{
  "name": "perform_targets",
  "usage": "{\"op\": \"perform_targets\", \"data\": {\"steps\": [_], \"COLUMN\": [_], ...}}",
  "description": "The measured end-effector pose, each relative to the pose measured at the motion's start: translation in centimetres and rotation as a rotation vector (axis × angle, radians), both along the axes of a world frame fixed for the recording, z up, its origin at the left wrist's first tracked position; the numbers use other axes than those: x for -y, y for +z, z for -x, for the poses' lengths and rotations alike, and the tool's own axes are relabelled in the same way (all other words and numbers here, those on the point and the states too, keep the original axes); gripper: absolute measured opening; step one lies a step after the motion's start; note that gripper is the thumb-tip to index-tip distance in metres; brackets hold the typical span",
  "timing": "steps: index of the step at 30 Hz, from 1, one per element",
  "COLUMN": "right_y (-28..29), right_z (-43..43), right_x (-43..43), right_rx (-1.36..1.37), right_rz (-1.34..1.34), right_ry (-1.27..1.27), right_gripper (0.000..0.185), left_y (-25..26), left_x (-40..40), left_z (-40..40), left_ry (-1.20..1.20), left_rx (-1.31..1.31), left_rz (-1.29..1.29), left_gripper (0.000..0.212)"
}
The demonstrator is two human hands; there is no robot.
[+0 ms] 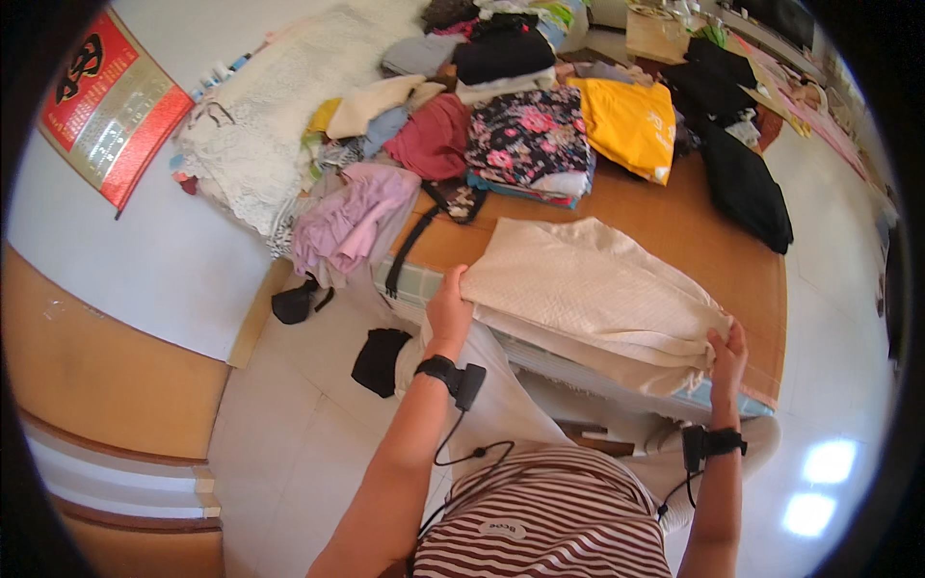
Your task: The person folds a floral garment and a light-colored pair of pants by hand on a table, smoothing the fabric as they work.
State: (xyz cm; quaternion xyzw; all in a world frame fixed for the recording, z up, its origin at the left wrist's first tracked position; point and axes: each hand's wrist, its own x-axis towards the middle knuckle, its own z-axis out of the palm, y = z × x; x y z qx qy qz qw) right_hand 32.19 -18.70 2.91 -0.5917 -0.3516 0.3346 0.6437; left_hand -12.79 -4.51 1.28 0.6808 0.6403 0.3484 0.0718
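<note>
A cream textured garment [585, 282] lies partly on the low wooden-topped table [751, 289], its near edge hanging over the front. My left hand [449, 307] grips its left corner, and my right hand [728, 350] holds the gathered right end. Beyond it sit a folded black floral garment [531, 137] on a stack and a yellow garment [629, 126]. A crumpled lilac garment [354, 217] lies to the left, beside a black strap [413, 246]. Folded black cloth [748, 188] rests at the table's right side.
Heaped clothes, including a dark red garment [437, 137] and black folded clothing [506, 54], cover the far side. White lace fabric [289, 108] spreads at the left by the wall. A black cloth [381, 361] and a small black item [293, 303] are low at the left. Cables hang from both wrist straps.
</note>
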Motion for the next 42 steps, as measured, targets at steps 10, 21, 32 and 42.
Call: {"op": "perform_targets", "data": {"steps": [10, 21, 32, 42], "right_y": [-1.1, 16.1, 17.8, 19.1], "right_z": [-0.3, 4.8, 5.1, 7.9], "right_x": [0.3, -6.6, -7.2, -7.5], "right_rx": [-0.04, -0.42, -0.405, -0.342], "right_rz": [0.082, -0.254, -0.193, -0.195], "right_ry": [0.052, 0.341, 0.288, 0.384], "right_gripper": [0.033, 0.043, 0.043, 0.046], "left_y": [4.6, 1.3, -2.5, -3.1], "left_x": [1.5, 4.5, -3.5, -4.3], "left_z": [-0.9, -9.1, -5.8, -1.8], "left_ry": [0.035, -0.768, -0.353, -0.29], "left_rx": [-0.013, 0.238, 0.686, -0.455], "left_rz": [0.615, 0.163, 0.006, -0.164], "left_gripper": [0.036, 0.027, 0.035, 0.049]}}
